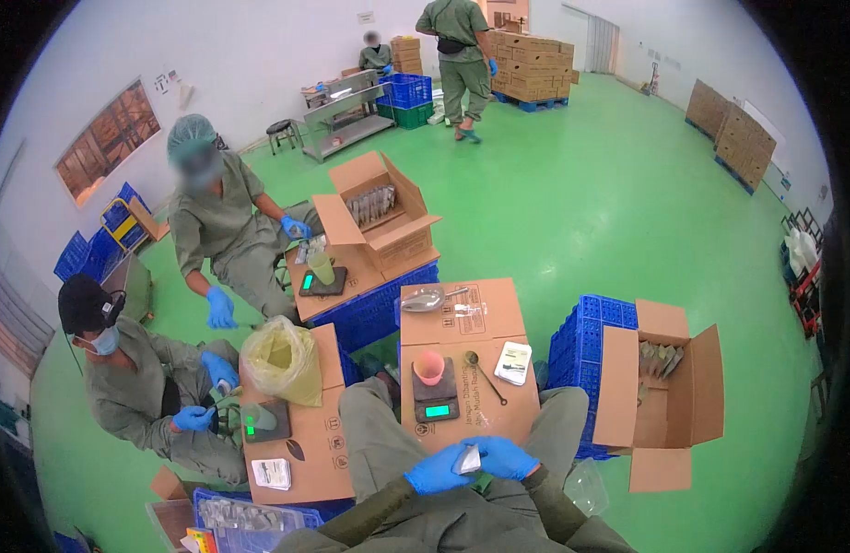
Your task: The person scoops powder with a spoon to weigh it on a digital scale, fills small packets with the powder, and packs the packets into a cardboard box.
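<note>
Gripping a small silver packet (pixel 468 459) over the lap (pixel 462 521), the person has both blue-gloved hands drawn together: the left hand (pixel 435 471) is closed around one side, and the right hand (pixel 504 457) is clamped on the other. From the packet, a box (pixel 522 410) lies toward twelve o'clock. On it, at eleven, a pink cup (pixel 429 369) stands on a lit scale (pixel 438 403); beyond them lies a metal scoop (pixel 423 300). A spoon (pixel 486 377) rests near twelve, and a stack of cards (pixel 513 364) just beside it at one. Toward two, an open carton (pixel 617 387) holds packets standing in a row. Around ten, a yellow bag (pixel 283 359) sits near two gloved co-workers (pixel 134 369), one behind the other.
</note>
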Motion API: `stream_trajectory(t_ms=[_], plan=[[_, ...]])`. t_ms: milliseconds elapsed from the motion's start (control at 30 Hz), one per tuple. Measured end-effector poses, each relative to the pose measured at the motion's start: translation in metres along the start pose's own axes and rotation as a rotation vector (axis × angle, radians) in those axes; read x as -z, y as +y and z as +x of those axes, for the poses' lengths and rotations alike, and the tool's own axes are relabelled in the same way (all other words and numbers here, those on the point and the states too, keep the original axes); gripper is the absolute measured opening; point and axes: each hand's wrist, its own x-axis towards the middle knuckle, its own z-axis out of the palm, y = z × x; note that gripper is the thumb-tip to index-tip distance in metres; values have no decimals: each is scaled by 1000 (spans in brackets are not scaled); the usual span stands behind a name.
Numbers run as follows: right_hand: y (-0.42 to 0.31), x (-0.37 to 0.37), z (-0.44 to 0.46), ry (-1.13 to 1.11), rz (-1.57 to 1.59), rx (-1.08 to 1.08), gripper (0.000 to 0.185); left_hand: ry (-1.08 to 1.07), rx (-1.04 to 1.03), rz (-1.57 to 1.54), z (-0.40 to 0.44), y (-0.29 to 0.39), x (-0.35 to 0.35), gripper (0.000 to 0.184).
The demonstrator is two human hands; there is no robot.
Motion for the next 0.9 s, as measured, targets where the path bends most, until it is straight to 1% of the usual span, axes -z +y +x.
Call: stream_trajectory(t_ms=[67,200,267,367,467,567,667,767,867,900], plan=[[-22,6,-2,6,-61,-39,51,27,-46,-4,7,-31,-12,65],[-7,1,-3,66,-122,-57,57,12,14,23,5,-41,-14,64],[-18,4,-4,66,-170,-99,57,-27,64,10,6,-52,-17,66],[-22,7,-5,64,-134,-76,56,-29,26,-15,10,-54,-15,65],[-28,12,-3,58,-127,-42,57,-30,-18,-171,12,-49,-14,63],[-25,14,-3,45,-140,-55,58,-39,-7,-149,14,-51,-13,65],[-18,14,-1,67,-142,27,52,-45,-10,-172,18,-77,-19,71],[-16,18,0,52,-184,90,53,-94,-12,-231,14,-15,1,77],[-35,28,0,19,-326,81,52,-142,22,-300,15,-12,5,81],[-32,27,0,31,-326,88,52,-145,17,-316,14,-10,5,82]])
